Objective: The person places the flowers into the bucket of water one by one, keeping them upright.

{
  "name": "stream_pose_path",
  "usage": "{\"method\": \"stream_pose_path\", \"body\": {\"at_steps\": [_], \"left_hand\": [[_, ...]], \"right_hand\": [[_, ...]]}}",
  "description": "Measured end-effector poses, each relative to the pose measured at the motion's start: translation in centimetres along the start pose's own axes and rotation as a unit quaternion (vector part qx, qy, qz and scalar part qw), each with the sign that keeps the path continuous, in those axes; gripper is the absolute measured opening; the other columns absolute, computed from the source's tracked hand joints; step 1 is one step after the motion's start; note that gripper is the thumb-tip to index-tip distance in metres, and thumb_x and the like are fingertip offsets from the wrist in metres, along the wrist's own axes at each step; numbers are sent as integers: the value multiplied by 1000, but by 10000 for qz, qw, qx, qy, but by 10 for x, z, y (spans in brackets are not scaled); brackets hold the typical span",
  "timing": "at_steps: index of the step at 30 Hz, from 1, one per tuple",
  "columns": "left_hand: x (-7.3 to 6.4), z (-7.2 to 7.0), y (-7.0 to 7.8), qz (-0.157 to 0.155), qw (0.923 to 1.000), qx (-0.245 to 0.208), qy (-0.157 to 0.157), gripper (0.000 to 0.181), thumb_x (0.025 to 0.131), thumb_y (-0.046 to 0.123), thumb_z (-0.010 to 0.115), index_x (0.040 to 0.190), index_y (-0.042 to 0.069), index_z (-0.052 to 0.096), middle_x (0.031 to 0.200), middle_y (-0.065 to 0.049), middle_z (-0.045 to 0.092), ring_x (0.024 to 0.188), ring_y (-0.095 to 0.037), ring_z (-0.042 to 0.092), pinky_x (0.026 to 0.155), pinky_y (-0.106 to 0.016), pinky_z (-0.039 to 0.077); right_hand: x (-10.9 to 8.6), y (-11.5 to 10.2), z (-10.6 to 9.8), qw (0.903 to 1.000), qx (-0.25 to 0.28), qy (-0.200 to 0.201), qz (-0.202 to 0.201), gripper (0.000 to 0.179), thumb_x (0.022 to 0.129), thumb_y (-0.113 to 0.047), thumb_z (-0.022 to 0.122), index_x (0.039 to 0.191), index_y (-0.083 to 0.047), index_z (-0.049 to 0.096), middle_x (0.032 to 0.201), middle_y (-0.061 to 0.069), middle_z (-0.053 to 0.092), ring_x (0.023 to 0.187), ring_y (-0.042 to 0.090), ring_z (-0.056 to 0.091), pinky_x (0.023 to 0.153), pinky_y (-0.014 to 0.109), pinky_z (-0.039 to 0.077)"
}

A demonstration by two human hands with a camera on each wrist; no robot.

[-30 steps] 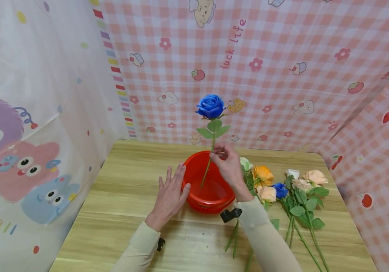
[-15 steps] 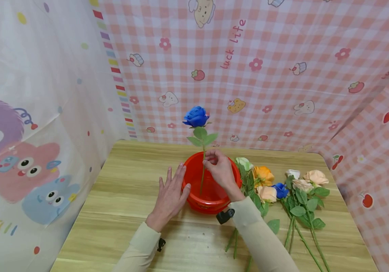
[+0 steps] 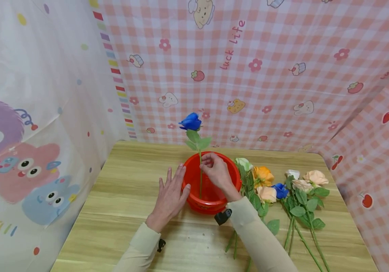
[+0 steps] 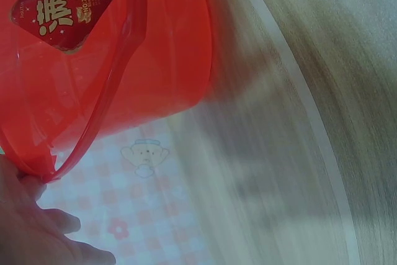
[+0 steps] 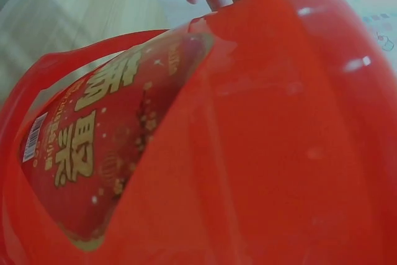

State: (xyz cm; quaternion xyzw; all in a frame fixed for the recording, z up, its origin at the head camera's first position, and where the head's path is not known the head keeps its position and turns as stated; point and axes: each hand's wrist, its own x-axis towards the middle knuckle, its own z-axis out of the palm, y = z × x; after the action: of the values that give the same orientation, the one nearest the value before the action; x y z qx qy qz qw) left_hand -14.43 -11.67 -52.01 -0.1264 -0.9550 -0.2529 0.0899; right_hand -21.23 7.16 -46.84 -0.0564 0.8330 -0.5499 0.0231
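Observation:
In the head view a red plastic bucket (image 3: 226,202) stands mid-table. My right hand (image 3: 217,172), over its opening, pinches the green stem of a blue rose (image 3: 191,121) between thumb and fingers. The stem runs down inside the bucket, and the bloom rises above the rim, leaning left. My left hand (image 3: 171,196) rests against the bucket's left rim with its fingers straight. The left wrist view has the left fingers beside the bucket's handle (image 4: 102,113) joint. A red and gold label (image 5: 118,134) fills much of the right wrist view, where the rose is out of sight.
Right of the bucket lie several loose flowers: an orange rose (image 3: 263,176), a second blue rose (image 3: 280,190), peach roses (image 3: 315,176) and a pale green one (image 3: 244,164). Their stems point toward the table's front. A checked cloth (image 3: 266,87) hangs behind the wooden table (image 3: 123,181).
The right hand has moved left and down with the blue rose, so its stem reaches lower in the bucket and its bloom tilts left. The left hand has stayed in place.

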Motion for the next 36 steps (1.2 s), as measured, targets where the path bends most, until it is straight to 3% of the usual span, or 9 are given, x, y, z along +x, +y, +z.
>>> {"method": "stream_pose_path", "body": {"at_steps": [16, 29, 33, 36], "left_hand": [[0, 0, 1, -62, 9999, -28, -75, 64, 108, 39, 42, 165, 12, 29, 171, -3, 24, 154, -47, 19, 113, -79, 18], [1, 1, 2, -205, 9996, -78, -174, 65, 108, 39, 44, 166, 14, 26, 172, -2, 20, 156, -45, 16, 116, -77, 16], [1, 1, 2, -223, 9995, -142, -164, 66, 107, 38, 45, 166, 14, 26, 172, -2, 21, 156, -45, 16, 116, -76, 16], [0, 1, 2, -242, 9994, -180, -178, 66, 108, 39, 43, 166, 14, 26, 172, -3, 21, 156, -44, 14, 116, -76, 14]], "right_hand": [[6, 9, 4, 9976, -361, -396, 432, 18, 96, -4, 72, 113, -5, 67, 99, 8, 69, 85, 21, 67, 79, 35, 62], [-6, 5, -10, 9978, -601, -211, 199, 20, 100, -16, 69, 118, -8, 72, 108, 5, 74, 95, 21, 69, 85, 39, 60], [-15, 2, -20, 9992, -381, -57, 91, 26, 101, -21, 67, 123, -8, 71, 110, 5, 73, 98, 21, 68, 88, 41, 59], [-21, 1, -28, 9999, 99, 75, 25, 31, 103, -22, 65, 127, -4, 68, 113, 10, 73, 99, 25, 69, 90, 44, 59]]}}
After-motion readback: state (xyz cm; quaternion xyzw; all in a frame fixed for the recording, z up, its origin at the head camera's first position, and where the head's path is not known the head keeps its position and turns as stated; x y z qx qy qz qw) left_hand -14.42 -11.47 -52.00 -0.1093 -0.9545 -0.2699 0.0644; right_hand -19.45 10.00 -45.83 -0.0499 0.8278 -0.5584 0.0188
